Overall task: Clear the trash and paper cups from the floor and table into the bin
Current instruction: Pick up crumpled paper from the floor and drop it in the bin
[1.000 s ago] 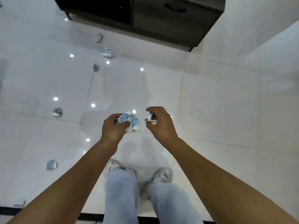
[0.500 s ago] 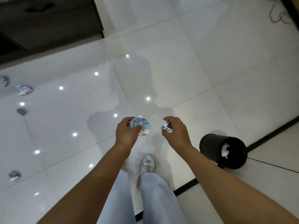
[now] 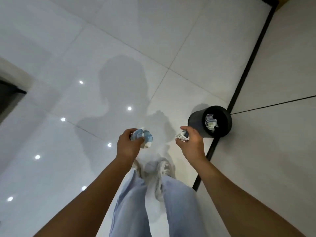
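Observation:
My left hand (image 3: 128,145) grips a crumpled blue-and-white paper ball (image 3: 145,138) at mid-frame, above the floor. My right hand (image 3: 191,145) pinches a smaller crumpled scrap (image 3: 182,136), mostly hidden by the fingers. Just right of and beyond the right hand stands a black round bin (image 3: 198,121) on the glossy white tile floor, with crumpled paper (image 3: 211,123) lying inside it.
A black strip (image 3: 242,79) in the floor runs from the top right down past the bin to my feet (image 3: 160,170). A dark cabinet corner (image 3: 8,93) shows at the left edge. Ceiling lights reflect off the tiles on the left.
The view has swung to the right: the cabinet and the scattered floor litter have slid out of frame, and the bin now lies closer, right beside my right hand. Both hands keep their paper.

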